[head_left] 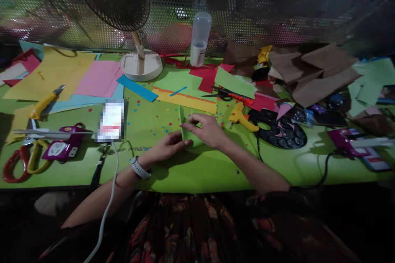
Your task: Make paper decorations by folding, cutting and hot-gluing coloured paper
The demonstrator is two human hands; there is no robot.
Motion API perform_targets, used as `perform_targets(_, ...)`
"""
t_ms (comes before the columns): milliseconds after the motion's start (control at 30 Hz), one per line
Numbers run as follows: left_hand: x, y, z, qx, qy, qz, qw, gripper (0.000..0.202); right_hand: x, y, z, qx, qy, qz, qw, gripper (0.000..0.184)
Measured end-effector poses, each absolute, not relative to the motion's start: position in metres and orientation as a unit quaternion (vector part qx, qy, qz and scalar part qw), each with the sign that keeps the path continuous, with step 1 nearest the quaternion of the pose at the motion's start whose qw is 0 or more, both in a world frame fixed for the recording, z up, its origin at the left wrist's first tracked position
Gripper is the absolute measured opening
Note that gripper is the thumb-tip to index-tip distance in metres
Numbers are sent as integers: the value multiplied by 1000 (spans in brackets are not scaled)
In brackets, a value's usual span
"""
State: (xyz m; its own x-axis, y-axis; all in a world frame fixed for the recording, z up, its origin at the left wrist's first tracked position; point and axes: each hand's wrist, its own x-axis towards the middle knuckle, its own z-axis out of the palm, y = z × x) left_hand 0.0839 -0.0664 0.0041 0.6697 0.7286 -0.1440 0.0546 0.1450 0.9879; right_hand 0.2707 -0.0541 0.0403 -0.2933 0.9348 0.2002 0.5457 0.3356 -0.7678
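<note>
A folded piece of green paper lies on the green table in front of me. My left hand presses its lower edge, fingers together against the fold; a white watch sits on that wrist. From the right, my right hand rests on top of the same paper, its fingers curled and pinching the upper fold. Both hands touch the paper and nearly meet at its middle.
A fan and a white bottle stand at the back. Coloured sheets, brown paper, a yellow glue gun, a black palette, scissors, pliers and a phone lie around.
</note>
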Motion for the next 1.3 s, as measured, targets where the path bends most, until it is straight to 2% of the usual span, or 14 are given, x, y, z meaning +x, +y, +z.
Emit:
perform_targets(233,83,-63,4,626,384,243,633,47,269,-51,40,-512,-723,313,342,46)
perform_targets(500,82,-64,6,641,395,234,615,53,271,-47,36,-489,-681,398,372,50)
perform_targets(833,80,-63,4,630,405,258,611,54,272,-47,38,-494,-685,390,366,50)
perform_targets(933,78,-62,-2,573,440,332,607,51,283,-45,45,-507,-647,376,428,42)
perform_targets(1000,77,-60,-6,502,458,414,606,43,291,-43,48,-520,-587,339,519,37)
perform_targets(1067,78,-58,-9,423,464,483,611,36,295,-42,45,-522,-515,328,595,41)
perform_targets(1133,80,-56,-11,369,467,516,616,36,291,-43,38,-513,-474,402,592,48)
perform_targets(1233,83,-55,-12,360,465,518,622,38,273,-49,25,-481,-459,559,495,48)
perform_targets(1300,85,-57,-13,392,461,512,610,36,258,-54,19,-447,-420,624,484,49)
